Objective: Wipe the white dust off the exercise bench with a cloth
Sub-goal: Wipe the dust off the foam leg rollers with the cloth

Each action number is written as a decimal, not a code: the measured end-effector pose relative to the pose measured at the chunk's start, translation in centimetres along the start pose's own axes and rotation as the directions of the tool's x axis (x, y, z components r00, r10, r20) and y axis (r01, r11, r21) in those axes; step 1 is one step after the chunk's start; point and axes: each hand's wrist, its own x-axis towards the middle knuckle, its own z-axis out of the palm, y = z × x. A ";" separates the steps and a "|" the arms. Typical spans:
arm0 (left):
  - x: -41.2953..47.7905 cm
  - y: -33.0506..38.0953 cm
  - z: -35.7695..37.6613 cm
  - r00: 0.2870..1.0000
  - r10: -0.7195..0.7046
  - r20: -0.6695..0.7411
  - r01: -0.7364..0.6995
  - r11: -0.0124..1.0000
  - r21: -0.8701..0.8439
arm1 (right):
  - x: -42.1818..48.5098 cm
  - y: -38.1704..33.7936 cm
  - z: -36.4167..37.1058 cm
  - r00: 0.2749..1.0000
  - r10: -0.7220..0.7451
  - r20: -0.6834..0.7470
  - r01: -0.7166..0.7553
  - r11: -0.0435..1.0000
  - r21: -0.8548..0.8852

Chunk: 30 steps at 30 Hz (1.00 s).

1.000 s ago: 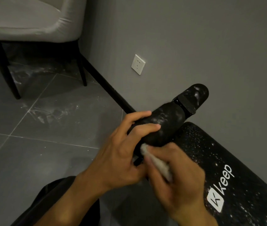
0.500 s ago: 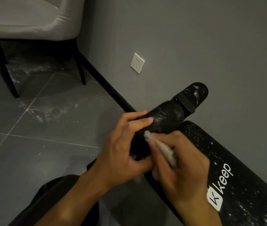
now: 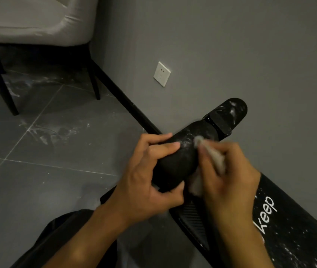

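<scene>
grey wall (image 3: 231, 45) and dark tiled floor (image 3: 57, 171) meet at a black skirting (image 3: 122, 97), with a white socket (image 3: 161, 73) low on the wall and a pale chair (image 3: 37, 22) in the far left corner. white powder is smeared on the tiles by the chair legs.

the black bench (image 3: 298, 229) lies close along the wall at lower right. its long padded top runs from the bottom right corner up and left toward the hands, white lettering on it and white specks all over it. across its near end sits a pair of foam rollers whose shared axis points up and right toward the wall, roughly square to the pad.

the left hand (image 3: 146, 182) is wrapped around the near roller (image 3: 182, 155), fingers over the top and thumb underneath, steadying it. the right hand (image 3: 229, 176) is clenched on a bunched pale cloth (image 3: 218, 160), whose tip presses on the roller's upper surface just beside a patch of white dust.

the step in hand looks like wiping the near roller, early in the job. the next move calls for dragging the cloth along the roller's length over that patch, probably turning the roller to reach its underside. the far roller (image 3: 229, 113) is streaked white, and the long pad looks untouched.
</scene>
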 end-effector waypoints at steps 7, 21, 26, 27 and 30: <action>0.1 -0.1 -0.3 1.000 0.002 0.017 -0.003 1.000 0.010 | 0.6 0.0 0.1 0.988 0.147 -0.047 -0.148 0.989 -0.011; 0.3 0.1 -0.7 0.997 0.033 0.068 -0.037 0.998 0.057 | -0.1 -1.6 0.3 0.990 0.139 -0.001 -0.138 0.985 0.107; 0.6 0.0 -1.0 0.992 0.064 0.109 -0.075 0.992 0.097 | 0.0 -1.0 -0.3 0.985 0.171 0.005 -0.170 0.980 0.102; 0.6 0.0 -0.9 0.992 0.065 0.104 -0.076 0.992 0.105 | 0.6 -0.5 -0.6 0.971 0.238 -0.011 -0.236 0.968 0.080; 0.5 -0.1 -0.8 0.993 0.073 0.092 -0.084 0.989 0.120 | 1.3 -0.6 -0.6 0.963 0.271 0.006 -0.271 0.962 0.041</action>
